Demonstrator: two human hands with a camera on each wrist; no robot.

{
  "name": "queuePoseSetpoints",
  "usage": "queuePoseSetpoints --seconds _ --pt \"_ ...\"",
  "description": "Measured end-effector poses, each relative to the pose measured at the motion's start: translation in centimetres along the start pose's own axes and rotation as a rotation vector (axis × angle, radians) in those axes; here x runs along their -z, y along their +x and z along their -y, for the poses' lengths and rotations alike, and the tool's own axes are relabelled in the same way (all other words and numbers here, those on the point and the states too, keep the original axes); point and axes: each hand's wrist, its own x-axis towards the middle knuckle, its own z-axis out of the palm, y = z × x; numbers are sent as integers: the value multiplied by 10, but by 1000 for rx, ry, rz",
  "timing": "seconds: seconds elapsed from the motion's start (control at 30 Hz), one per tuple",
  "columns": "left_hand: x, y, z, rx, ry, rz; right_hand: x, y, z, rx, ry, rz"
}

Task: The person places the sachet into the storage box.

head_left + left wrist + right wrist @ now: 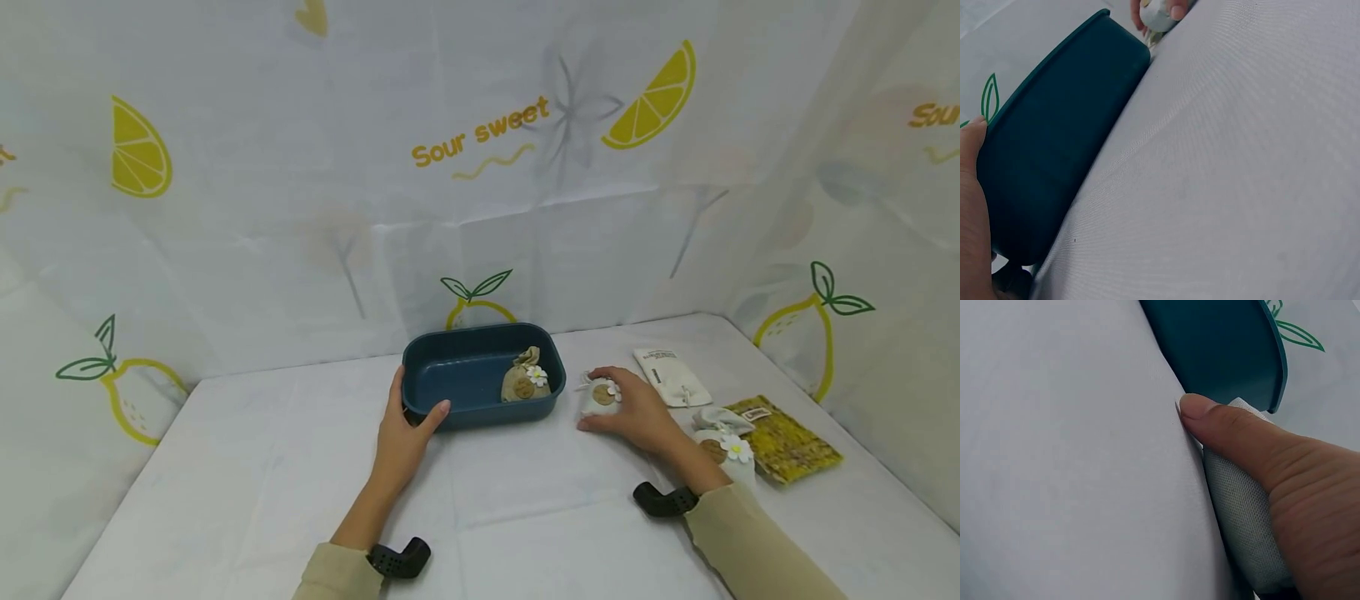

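Observation:
A dark blue rectangular plastic bin (450, 417) stands near the back of the table. My left hand (401, 442) holds its left end, thumb at the front rim and fingers along the side. Inside, at the right end, sits a beige drawstring sachet (517, 385) with a white flower and round brown tag. Just right of the bin, my right hand (637, 412) grips a small white drawstring sachet (600, 404) between thumb and fingers. Its round tag faces the head camera. In the right wrist view, the thumb lies across the sachet's fabric (1238, 512).
Another white sachet (738, 468) with a flower stands beside my right wrist, partly hidden by it. Behind it lie a flat white packet (671, 379) and a yellow patterned packet (791, 442). A lemon-printed cloth (300, 275) hangs along the table's back edge.

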Motion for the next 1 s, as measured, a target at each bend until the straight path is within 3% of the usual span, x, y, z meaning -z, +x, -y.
queuePoseSetpoints --seconds 0.37,0.73,1.0 --pt "0 -1 1 4 -10 0 -10 -5 5 -12 64 -73" --pt "-1 0 0 0 -3 4 -15 -8 9 -10 56 -167" --pt "-2 -1 0 3 -7 -2 -15 -7 12 -50 103 -157"
